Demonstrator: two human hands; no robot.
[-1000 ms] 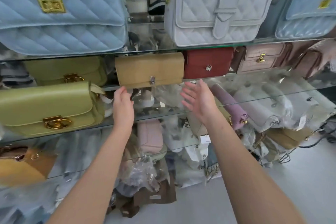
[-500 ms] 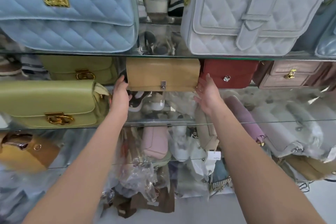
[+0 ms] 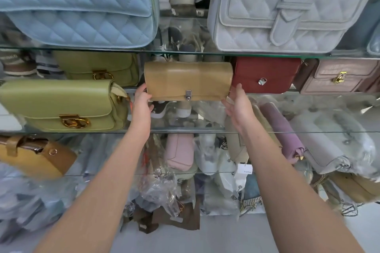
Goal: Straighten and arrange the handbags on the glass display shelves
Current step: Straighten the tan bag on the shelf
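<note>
Hands frame the tan bag point(image 3: 188, 81), which sits on the middle glass shelf point(image 3: 297, 90) just beside the red bag point(image 3: 265, 74). The left hand point(image 3: 141, 102) curls fingers and thumb round its lower left corner, and the right hand point(image 3: 238, 104) lays nearly straight fingers, close together, against its right end. To square it well, I'd press evenly from both ends and slide rather than lift until the silver clasp point(image 3: 188, 95) faces front and the base runs along the shelf edge, taking care not to knock the red bag askew.
</note>
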